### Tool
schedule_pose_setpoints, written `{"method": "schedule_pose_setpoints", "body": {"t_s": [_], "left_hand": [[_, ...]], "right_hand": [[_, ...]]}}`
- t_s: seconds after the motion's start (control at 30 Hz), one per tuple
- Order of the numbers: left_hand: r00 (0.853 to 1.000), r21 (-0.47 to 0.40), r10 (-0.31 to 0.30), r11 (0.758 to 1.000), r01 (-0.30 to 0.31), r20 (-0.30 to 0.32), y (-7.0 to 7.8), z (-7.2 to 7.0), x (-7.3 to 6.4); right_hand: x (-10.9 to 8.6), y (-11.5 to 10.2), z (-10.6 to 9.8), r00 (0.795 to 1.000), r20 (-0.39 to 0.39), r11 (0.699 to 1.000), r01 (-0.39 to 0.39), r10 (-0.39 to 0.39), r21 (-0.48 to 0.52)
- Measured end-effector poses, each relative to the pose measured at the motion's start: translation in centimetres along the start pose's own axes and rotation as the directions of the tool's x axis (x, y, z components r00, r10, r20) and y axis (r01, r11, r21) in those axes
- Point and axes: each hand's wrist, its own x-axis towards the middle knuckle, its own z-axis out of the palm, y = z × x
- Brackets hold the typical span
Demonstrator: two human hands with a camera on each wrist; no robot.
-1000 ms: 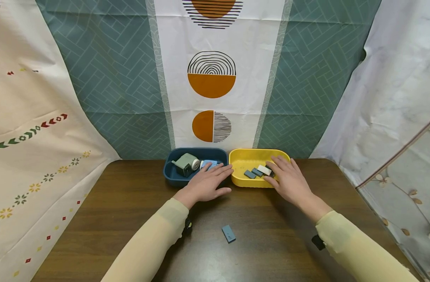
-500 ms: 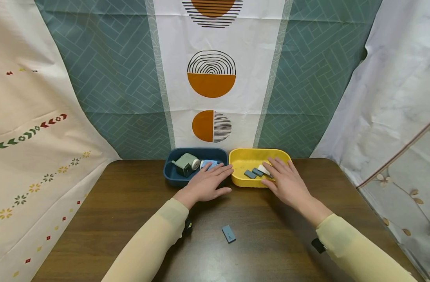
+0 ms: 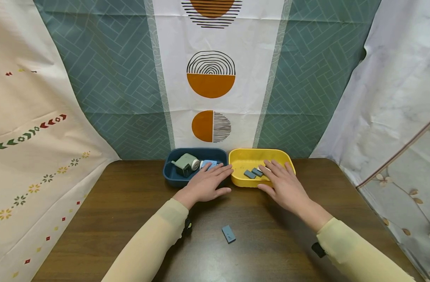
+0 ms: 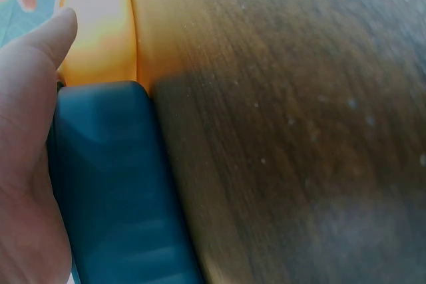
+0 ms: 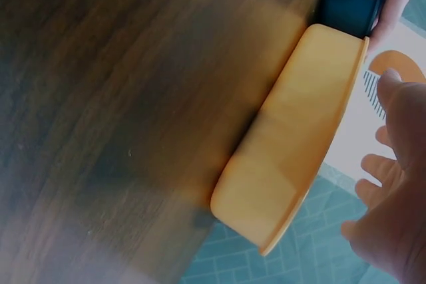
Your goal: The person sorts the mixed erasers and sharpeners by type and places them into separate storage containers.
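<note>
Since a second ago your right hand (image 3: 284, 185) has slid left along the yellow tray (image 3: 243, 181), its straight, spread fingers now covering most of the white block (image 3: 261, 169) beside the two grey blocks (image 3: 253, 173). Your left hand (image 3: 207, 183) has stayed flat, fingers relaxed, on the near rim of the dark blue tray (image 3: 172, 176), which holds a green sharpener (image 3: 186, 163). Both hands grip nothing; another grey block (image 3: 228, 234) lies alone on the brown surface (image 3: 112, 211) nearer you.
</note>
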Motion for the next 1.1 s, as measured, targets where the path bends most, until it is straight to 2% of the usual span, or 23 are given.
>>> {"method": "schedule_pose_setpoints", "body": {"t_s": [0.67,1.1], "left_hand": [[1.0,-0.011,-0.004,1.0,0.004,0.0,0.0,0.1,0.1],[1.0,-0.001,-0.016,1.0,0.016,0.006,0.1,0.0,0.1]], "right_hand": [[-0.8,-1.6,-0.1,0.995,-0.026,0.996,0.092,-0.092,-0.008],[-1.3,-3.1,-0.2,0.985,-0.002,0.985,0.173,-0.173,0.0]]}}
